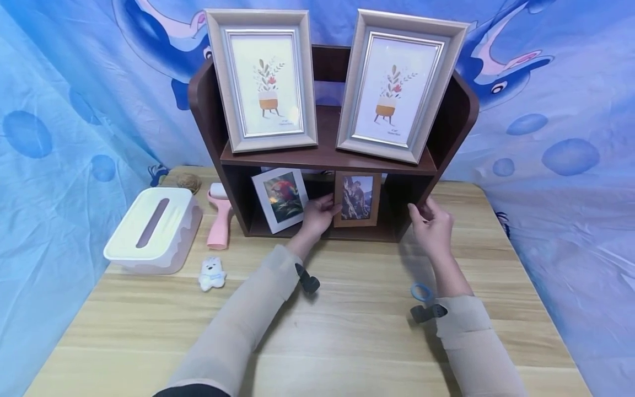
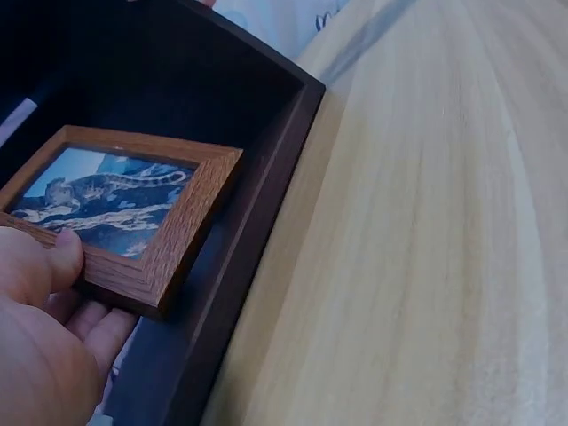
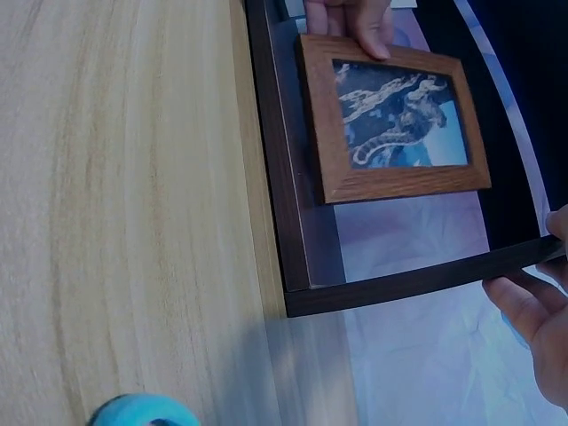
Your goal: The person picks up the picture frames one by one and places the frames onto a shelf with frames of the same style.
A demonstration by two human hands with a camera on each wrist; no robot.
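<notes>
On the lower level of a dark brown shelf (image 1: 327, 160) stands a brown wooden photo frame (image 1: 358, 198) with a picture of a spotted cat on a rock. My left hand (image 1: 317, 216) pinches its left edge, thumb at the front and fingers behind, as the left wrist view shows. To the left leans a white photo frame (image 1: 280, 199) with a parrot picture, close by the same hand. My right hand (image 1: 435, 227) grips the edge of the shelf's right side panel between thumb and fingers (image 3: 524, 306).
Two large beige photo frames (image 1: 232, 88) stand on the upper level. Left of the shelf are a tissue box (image 1: 124, 234), a pink lint roller (image 1: 220, 226), a ball of twine (image 1: 189, 182) and a small white bear figure (image 1: 211, 273). A blue ring (image 1: 420, 292) lies beside my right forearm.
</notes>
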